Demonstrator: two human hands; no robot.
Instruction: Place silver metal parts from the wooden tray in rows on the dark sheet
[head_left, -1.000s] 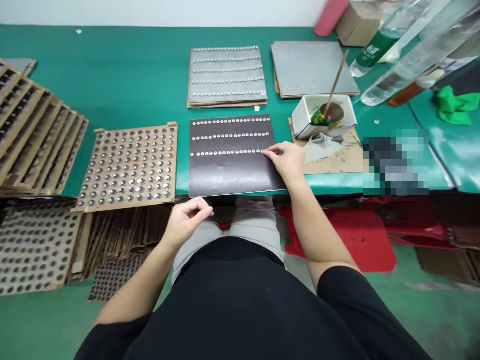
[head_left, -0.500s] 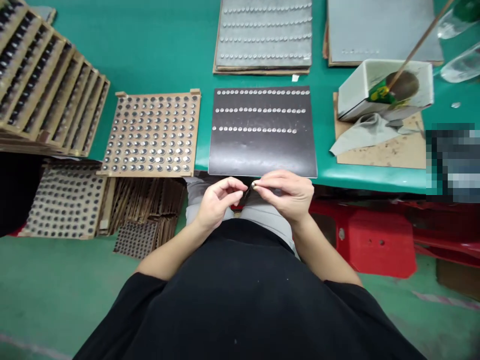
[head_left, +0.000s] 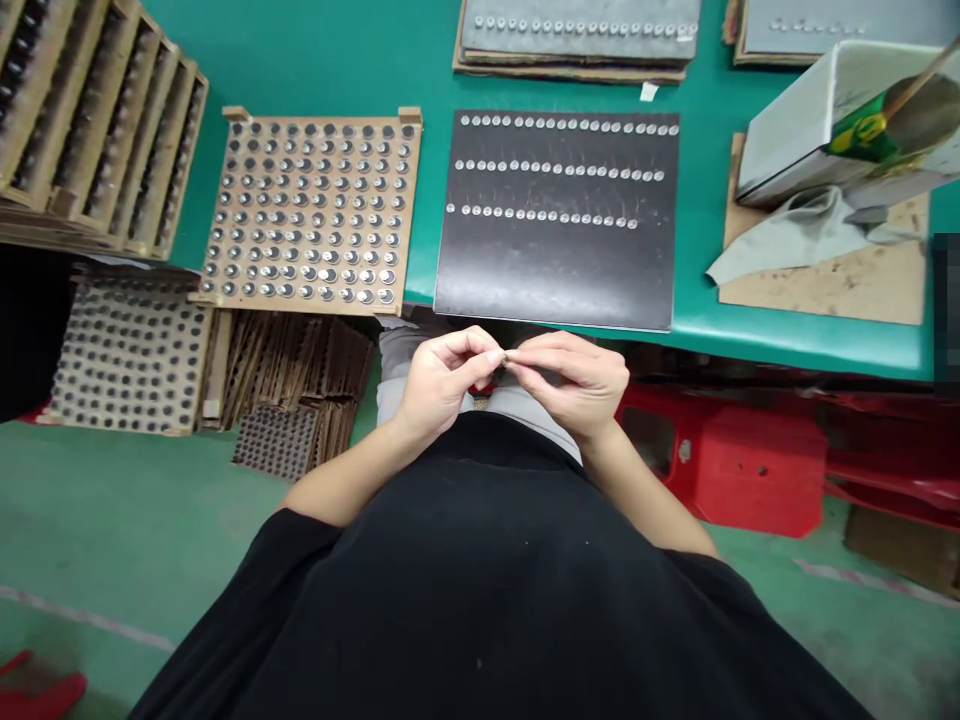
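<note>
Fingertips of my left hand (head_left: pixel 442 380) and my right hand (head_left: pixel 577 380) meet in front of my lap, just below the table's edge. Between them is a small metallic piece (head_left: pixel 508 358), pinched by the right hand; its details are too small to tell. The left thumb and forefinger are pressed together at the same spot, and what they grip is hidden. Beyond the hands lies a dark sheet (head_left: pixel 555 275) bearing three rows of small silvery pieces. Left of it, a wooden board (head_left: pixel 409 210) holds many round metal-topped parts in rows.
Slatted wooden racks (head_left: pixel 120 120) stand at the left. Grey sheets with small pieces (head_left: pixel 577 45) lie at the back. A white box (head_left: pixel 795 125) and grey cloth (head_left: pixel 795 235) rest on cardboard (head_left: pixel 817 290) at right. A red stool (head_left: pixel 757 465) is below the table.
My left hand has moved right, its fingertips closing and meeting the right hand's at the small piece. The view has shifted, so the table's things appear higher and larger.
</note>
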